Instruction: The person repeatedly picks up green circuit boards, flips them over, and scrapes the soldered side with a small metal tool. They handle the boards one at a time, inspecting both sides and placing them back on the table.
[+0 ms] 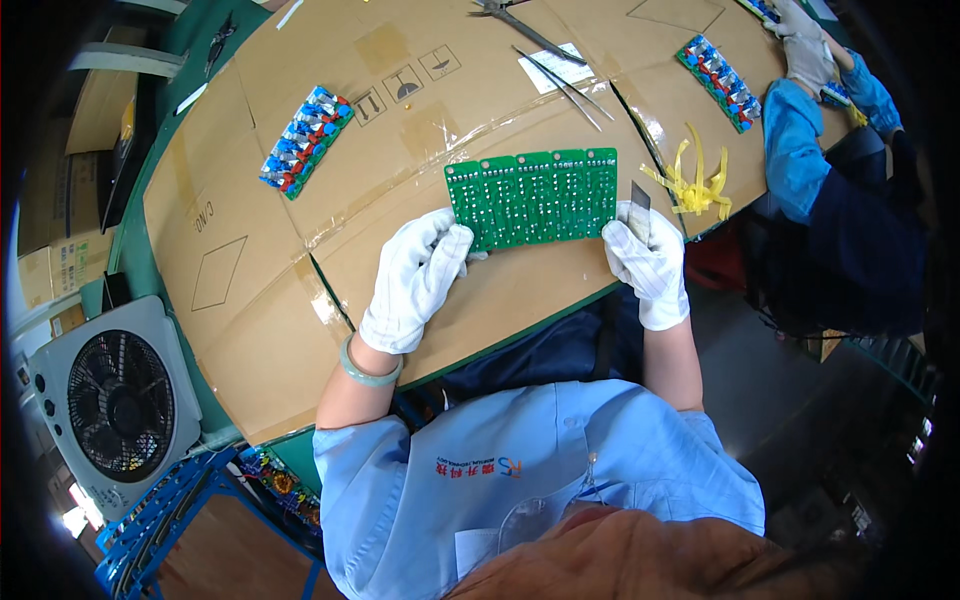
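A green circuit board (533, 200) is held up over the cardboard, its solder side with rows of bright joints facing me. My left hand (420, 270), in a white glove, pinches its left end between thumb and fingers. At the right end, my gloved right hand (648, 262) grips the edge. A flat grey blade (640, 205) also sticks up from the fingers of that hand; its lower end is hidden in the glove.
Cardboard (420, 130) covers the table. Populated circuit boards lie at left (305, 142) and right (718, 83). Tweezers (560, 85), pliers (520, 25) and yellow strips (695, 180) lie beyond my hands. A fan (120, 400) stands left; a co-worker's gloved hands (803, 50) work far right.
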A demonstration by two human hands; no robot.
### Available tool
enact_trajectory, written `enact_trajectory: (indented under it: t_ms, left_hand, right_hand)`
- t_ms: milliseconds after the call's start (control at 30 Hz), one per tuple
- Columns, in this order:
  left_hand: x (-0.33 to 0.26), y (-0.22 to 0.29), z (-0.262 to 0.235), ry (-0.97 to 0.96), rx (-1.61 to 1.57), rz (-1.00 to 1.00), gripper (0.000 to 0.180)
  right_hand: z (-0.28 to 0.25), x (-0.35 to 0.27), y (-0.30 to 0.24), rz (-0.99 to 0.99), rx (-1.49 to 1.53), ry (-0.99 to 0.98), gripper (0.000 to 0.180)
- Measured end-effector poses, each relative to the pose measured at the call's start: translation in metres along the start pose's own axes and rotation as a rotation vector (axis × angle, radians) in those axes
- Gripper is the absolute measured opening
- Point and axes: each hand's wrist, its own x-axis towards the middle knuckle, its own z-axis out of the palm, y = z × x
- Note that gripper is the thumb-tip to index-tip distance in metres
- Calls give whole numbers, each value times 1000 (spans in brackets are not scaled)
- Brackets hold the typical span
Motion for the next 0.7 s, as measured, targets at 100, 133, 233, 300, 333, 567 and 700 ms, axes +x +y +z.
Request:
enact_trajectory:
  t_ms: [100, 133, 233, 300, 333, 567, 700]
  left_hand:
    - [1, 5, -1, 14, 57, 40, 32]
    - [0, 6, 0, 26, 59, 37, 32]
    - [0, 0, 0, 51, 59, 49, 31]
    - [-1, -1, 0, 55, 51, 52, 31]
    - [-1, 0, 1, 52, 43, 50, 30]
    - [0, 1, -2, 6, 0, -33, 29]
    - [-4, -1, 1, 57, -28, -14, 29]
  right_hand:
    - [1, 1, 1, -9, -35, 15, 22]
    - [1, 1, 2, -18, -49, 20, 22]
    - [3, 0, -1, 11, -20, 29, 23]
    - [3, -1, -2, 19, 0, 29, 23]
    - [3, -2, -2, 23, 7, 32, 24]
    - [3, 0, 0, 11, -11, 37, 26]
    - [4, -1, 3, 1, 6, 63, 27]
